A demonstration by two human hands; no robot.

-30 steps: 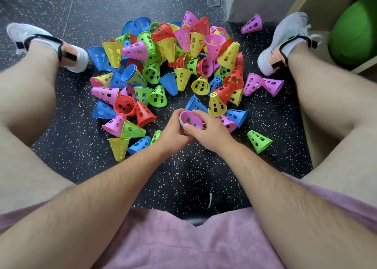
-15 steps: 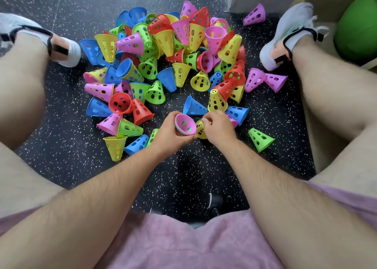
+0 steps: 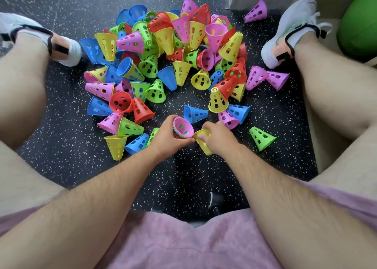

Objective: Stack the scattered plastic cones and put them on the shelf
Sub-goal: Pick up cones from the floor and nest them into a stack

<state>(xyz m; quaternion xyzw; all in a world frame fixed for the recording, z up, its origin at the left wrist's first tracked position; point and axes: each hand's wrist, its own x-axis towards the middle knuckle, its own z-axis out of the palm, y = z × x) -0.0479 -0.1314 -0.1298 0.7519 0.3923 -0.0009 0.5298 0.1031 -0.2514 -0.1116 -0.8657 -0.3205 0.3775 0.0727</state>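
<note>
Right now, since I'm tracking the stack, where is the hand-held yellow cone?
Head view, centre: the right hand grips the yellow cone just right of the pink-topped stack in the left hand.

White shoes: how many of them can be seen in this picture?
2. The left shoe is at the upper left, beside the cone pile; the right shoe is at the upper right, near a green ball. No other seems hidden.
</note>
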